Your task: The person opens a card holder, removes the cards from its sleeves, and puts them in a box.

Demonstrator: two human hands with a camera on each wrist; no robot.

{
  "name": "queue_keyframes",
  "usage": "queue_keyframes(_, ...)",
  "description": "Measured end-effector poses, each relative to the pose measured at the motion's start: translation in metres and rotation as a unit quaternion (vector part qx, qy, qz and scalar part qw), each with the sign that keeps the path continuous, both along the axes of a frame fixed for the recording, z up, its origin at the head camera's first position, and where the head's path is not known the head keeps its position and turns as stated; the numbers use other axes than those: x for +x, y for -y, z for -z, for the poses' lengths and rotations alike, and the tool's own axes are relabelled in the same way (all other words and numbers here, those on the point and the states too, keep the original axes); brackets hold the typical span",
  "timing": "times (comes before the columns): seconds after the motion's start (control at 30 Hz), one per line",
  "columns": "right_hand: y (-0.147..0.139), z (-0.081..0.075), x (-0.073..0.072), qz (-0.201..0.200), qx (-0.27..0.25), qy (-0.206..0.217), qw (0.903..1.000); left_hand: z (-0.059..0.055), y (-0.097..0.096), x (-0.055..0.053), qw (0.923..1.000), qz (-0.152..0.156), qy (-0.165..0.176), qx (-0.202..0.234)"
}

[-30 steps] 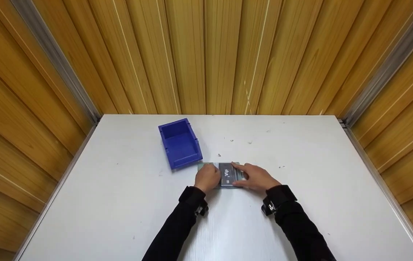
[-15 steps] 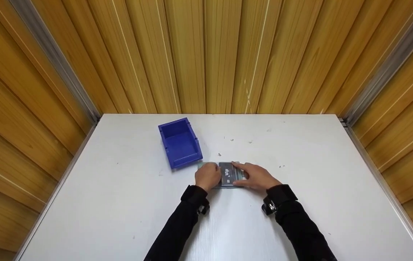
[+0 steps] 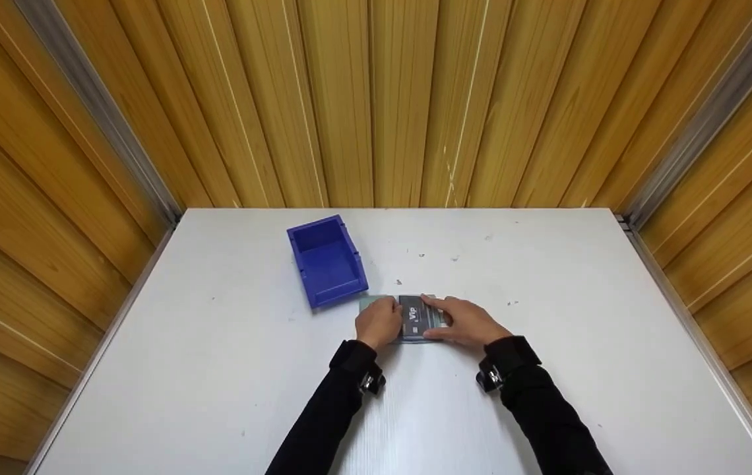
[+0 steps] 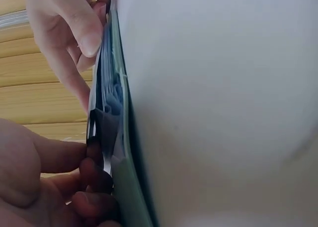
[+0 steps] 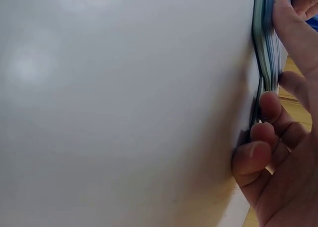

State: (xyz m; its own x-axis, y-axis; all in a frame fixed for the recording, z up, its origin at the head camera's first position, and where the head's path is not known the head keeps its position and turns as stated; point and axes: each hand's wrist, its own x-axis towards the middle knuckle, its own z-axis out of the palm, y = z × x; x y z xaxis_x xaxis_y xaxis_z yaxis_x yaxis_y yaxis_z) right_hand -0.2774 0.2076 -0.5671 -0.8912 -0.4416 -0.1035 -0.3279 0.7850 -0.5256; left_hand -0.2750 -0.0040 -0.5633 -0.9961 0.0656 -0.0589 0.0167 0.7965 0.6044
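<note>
Head cam: the card holder [image 3: 372,301] sits on the tabletop [image 3: 218,369] near the blue bin [image 3: 328,267], dark "Vip" card [image 3: 410,320] facing up. Left hand [image 3: 377,323] is curled at its left edge, right hand [image 3: 471,321] grips the right end. Left wrist cam: left fingers pinch a dark edge by the sleeves [image 4: 106,80]; can't tell which layer. Right wrist cam: right fingers hold the layered edge.

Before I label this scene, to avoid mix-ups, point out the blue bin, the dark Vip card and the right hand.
Blue bin [image 3: 328,265], head view: inner floor.
Dark Vip card [image 3: 411,321], head view: printed face.
Right hand [image 3: 470,321], head view: its back.
</note>
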Motion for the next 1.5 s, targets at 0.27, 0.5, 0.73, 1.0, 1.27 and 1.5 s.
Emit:
queue_keyframes(0.27,0.0,-0.001,0.0,0.001,-0.001,-0.005,1.0,-0.001,-0.003,0.0,0.9999,-0.002,0.004,0.009)
queue_keyframes(0.5,0.0,0.0,0.0,0.003,0.005,0.0,1.0,0.001,-0.002,0.0,0.9999,-0.001,0.001,0.016)
queue_keyframes(0.73,0.0,0.002,-0.001,0.002,0.0,-0.004,1.0,0.0,0.004,0.0,0.9993,0.001,-0.002,0.036)
queue_keyframes(1.0,0.001,0.002,-0.001,-0.005,0.012,-0.012,0.9998,-0.001,0.015,0.001,0.9976,0.007,-0.018,0.066)
queue_keyframes(1.27,0.001,0.001,-0.002,0.001,0.012,-0.006,0.9999,-0.001,0.026,0.002,0.9963,0.001,-0.012,0.086)
queue_keyframes(1.5,0.001,0.002,-0.002,0.004,0.014,0.002,0.9999,-0.007,0.032,0.006,0.998,-0.018,-0.008,0.061)
